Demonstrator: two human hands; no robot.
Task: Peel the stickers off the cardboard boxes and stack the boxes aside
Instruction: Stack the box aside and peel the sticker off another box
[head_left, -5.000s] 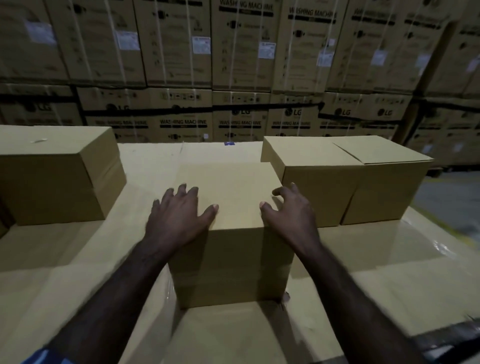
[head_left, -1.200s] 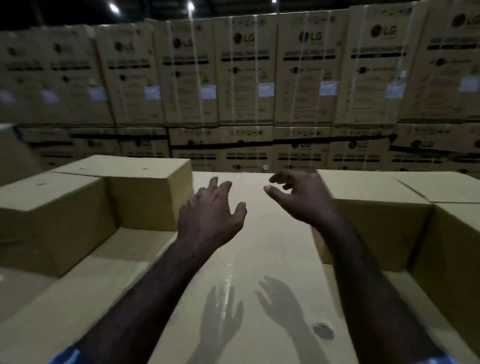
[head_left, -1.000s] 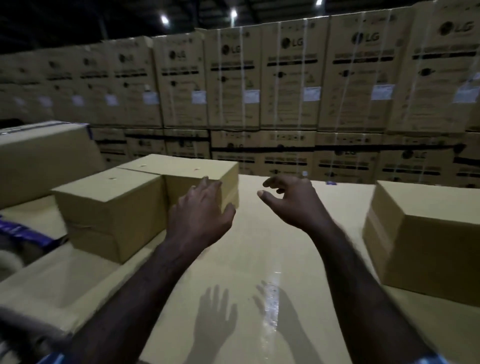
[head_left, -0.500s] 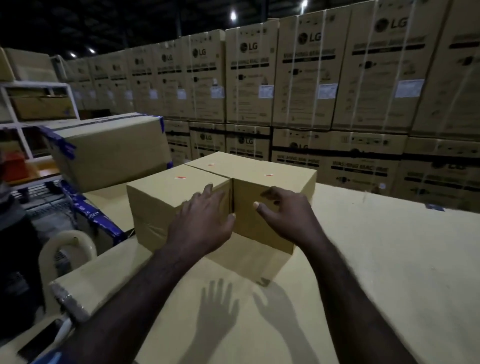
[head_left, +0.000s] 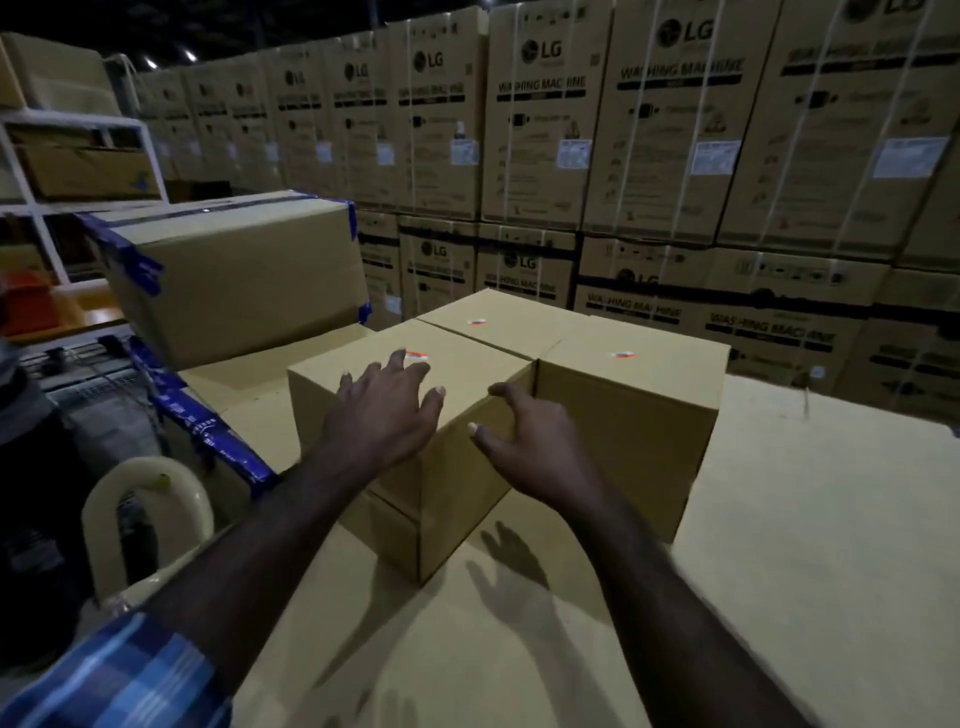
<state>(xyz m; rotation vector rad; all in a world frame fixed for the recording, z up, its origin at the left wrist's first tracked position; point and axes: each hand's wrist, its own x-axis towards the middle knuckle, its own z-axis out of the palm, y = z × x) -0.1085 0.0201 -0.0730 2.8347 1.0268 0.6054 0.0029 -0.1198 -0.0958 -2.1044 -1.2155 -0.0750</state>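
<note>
Three plain cardboard boxes stand pushed together on a big flat carton top (head_left: 779, 545). The nearest box (head_left: 467, 493) has a small orange-and-white sticker (head_left: 417, 356) on its lid. The box to its right (head_left: 634, 415) carries a sticker (head_left: 622, 355), and the box behind (head_left: 504, 325) has one too (head_left: 476, 322). My left hand (head_left: 384, 415) hovers over the nearest box's lid with fingers spread, fingertips just short of its sticker. My right hand (head_left: 535, 441) is at that box's right top edge, fingers apart, holding nothing.
A larger carton with blue tape (head_left: 234, 275) lies to the left. Below it are a cream plastic chair back (head_left: 145, 525) and a white shelf rack (head_left: 67, 171). A wall of stacked washing-machine cartons (head_left: 623, 145) fills the background.
The view has swung left from the earlier boxes to this stickered group. Both hands have moved forward and now reach the nearest box; the left hand is over its lid.
</note>
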